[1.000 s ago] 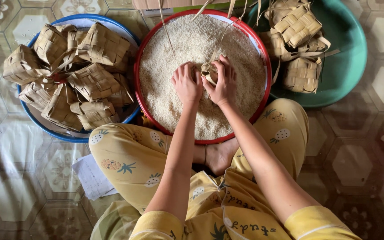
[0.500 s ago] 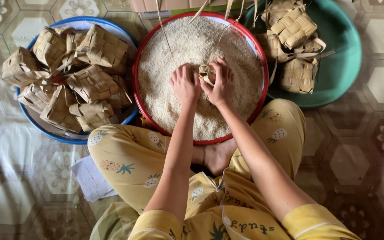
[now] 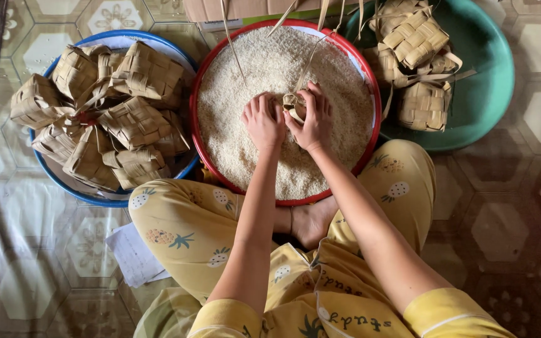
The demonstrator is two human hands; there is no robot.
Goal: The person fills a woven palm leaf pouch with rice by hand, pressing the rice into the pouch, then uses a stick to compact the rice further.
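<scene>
A red-rimmed round basin (image 3: 370, 81) filled with white uncooked rice (image 3: 264, 69) sits on the floor in front of my crossed legs. Over the rice, my right hand (image 3: 313, 119) grips a small woven palm-leaf pouch (image 3: 293, 105), whose long leaf strips rise toward the top of the view. My left hand (image 3: 263, 122) is cupped with fingers closed right beside the pouch, touching it; what it holds is hidden.
A blue-rimmed basin (image 3: 51, 172) at the left is heaped with several woven leaf pouches (image 3: 134, 122). A green basin (image 3: 477, 94) at the right holds several more pouches (image 3: 416, 44). A white paper (image 3: 134, 253) lies on the patterned floor mat by my left knee.
Both hands stay over the rice with the pouch between them; the fingers have shifted slightly around it. The basins have not moved.
</scene>
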